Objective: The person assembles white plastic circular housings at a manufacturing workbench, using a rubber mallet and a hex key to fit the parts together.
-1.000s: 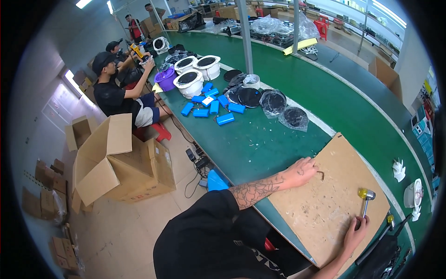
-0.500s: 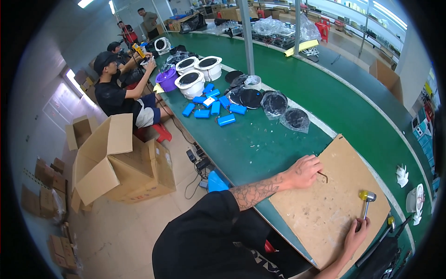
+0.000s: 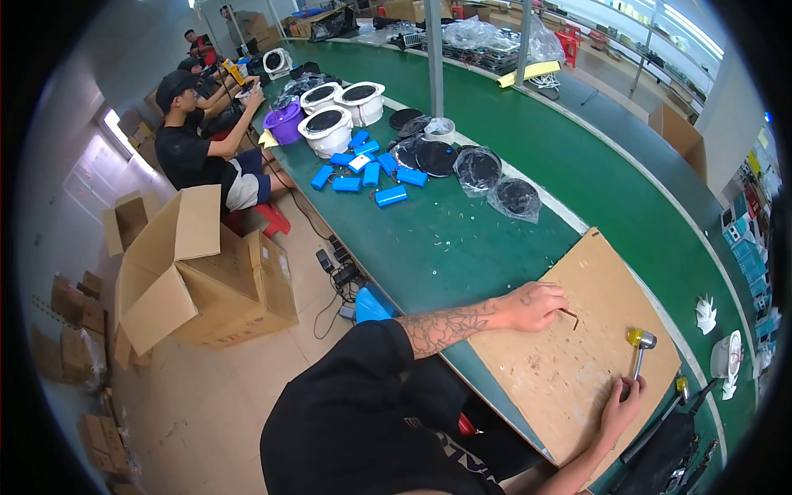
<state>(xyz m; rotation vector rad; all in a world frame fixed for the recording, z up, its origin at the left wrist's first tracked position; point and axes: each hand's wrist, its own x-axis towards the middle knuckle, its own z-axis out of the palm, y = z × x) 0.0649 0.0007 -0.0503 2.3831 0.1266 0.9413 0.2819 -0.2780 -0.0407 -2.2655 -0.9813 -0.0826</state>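
My left hand (image 3: pixel 536 306) is closed over the board's left part, its fingers pinched on a thin, brownish L-shaped rod (image 3: pixel 572 317) that looks like a hex key. The bent end sticks out to the right, just above the board. My right hand (image 3: pixel 623 403) grips the dark handle of a small mallet (image 3: pixel 641 339) with a yellow face and a grey metal face. The mallet's head points away from me over the right side of the board. Under both hands lies a worn brown board (image 3: pixel 544 392), scuffed and pitted.
Several blue battery packs (image 3: pixel 392 195), white round speaker-like housings (image 3: pixel 326 130), a purple one (image 3: pixel 284 124) and bagged black discs (image 3: pixel 478 171) lie farther up the green table. An open carton (image 3: pixel 235 280) stands left. Tools and a black pouch (image 3: pixel 660 454) lie right. A co-worker (image 3: pixel 186 136) sits far left.
The whole view has shifted slightly, so the scene sits a little left and up. Both hands keep their grips; the left hand has turned a little, tilting the rod's bent end downward.
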